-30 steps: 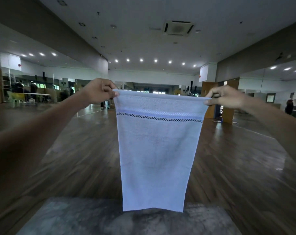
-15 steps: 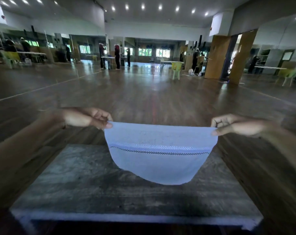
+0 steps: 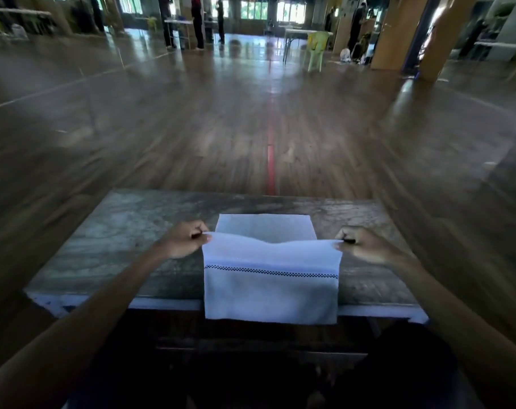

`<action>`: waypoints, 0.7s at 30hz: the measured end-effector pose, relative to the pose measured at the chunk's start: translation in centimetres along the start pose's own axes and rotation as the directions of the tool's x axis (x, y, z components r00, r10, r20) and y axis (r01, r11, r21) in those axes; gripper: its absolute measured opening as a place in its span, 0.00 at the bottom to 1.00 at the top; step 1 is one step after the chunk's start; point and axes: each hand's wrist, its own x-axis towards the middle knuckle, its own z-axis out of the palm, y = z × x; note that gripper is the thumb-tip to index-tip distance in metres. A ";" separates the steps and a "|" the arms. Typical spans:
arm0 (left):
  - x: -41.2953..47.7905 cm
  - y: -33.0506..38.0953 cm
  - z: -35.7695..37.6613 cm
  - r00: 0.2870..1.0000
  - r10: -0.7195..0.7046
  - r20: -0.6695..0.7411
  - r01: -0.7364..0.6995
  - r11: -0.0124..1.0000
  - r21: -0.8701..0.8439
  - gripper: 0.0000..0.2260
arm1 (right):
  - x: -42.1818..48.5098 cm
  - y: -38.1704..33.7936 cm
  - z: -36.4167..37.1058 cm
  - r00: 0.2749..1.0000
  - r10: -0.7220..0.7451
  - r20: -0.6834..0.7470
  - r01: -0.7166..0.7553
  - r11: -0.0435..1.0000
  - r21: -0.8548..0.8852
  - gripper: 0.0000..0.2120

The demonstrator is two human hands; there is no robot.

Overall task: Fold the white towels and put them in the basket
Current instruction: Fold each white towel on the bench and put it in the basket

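A white towel (image 3: 270, 287) with a dark checked stripe lies partly on the grey table (image 3: 127, 231). Its far end rests flat on the tabletop and its near part hangs over the front edge. My left hand (image 3: 186, 240) pinches the towel's upper left corner just above the table. My right hand (image 3: 360, 243) pinches the upper right corner at the same height. The edge held between them sags a little in the middle. No basket is in view.
The table's front edge (image 3: 162, 304) is pale and worn. Beyond the table stretches a wooden floor with a red line (image 3: 271, 160). Far back stand tables, a pale green chair (image 3: 317, 51) and several people.
The towel came down from hanging in the air in front of me onto the table. Both hands dropped and drew toward me, keeping their pinch on the top corners.
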 end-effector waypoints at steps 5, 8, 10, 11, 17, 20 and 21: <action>2.9 -2.2 3.9 0.991 -0.052 -0.127 0.062 0.995 0.078 0.04 | 3.9 0.7 3.7 0.995 -0.007 -0.102 0.011 0.999 0.037 0.16; 4.5 -4.6 5.6 0.992 -0.084 -0.098 0.095 0.988 0.120 0.05 | 6.0 2.1 5.5 0.997 0.039 -0.069 -0.036 0.999 0.040 0.09; 5.1 -5.5 6.5 0.994 -0.104 -0.040 0.109 0.981 0.157 0.05 | 7.4 3.2 6.6 0.999 0.036 0.025 -0.035 0.999 -0.019 0.04; 5.2 -5.9 6.6 0.995 -0.098 -0.014 0.099 0.976 0.192 0.06 | 7.9 3.7 7.1 0.998 0.018 0.068 -0.013 0.997 -0.074 0.07; 5.6 -9.0 6.9 0.987 -0.010 0.159 -0.042 0.945 0.324 0.10 | 9.4 4.2 8.1 0.978 -0.009 0.206 0.051 0.979 -0.197 0.07; 4.4 -7.8 5.8 0.987 0.052 0.155 -0.101 0.938 0.332 0.21 | 8.6 4.1 7.3 0.971 -0.007 0.238 0.026 0.997 -0.079 0.05; 4.2 -7.8 5.5 0.983 0.071 0.167 -0.124 0.935 0.333 0.24 | 8.2 3.9 7.1 0.967 -0.002 0.256 0.013 0.999 -0.039 0.07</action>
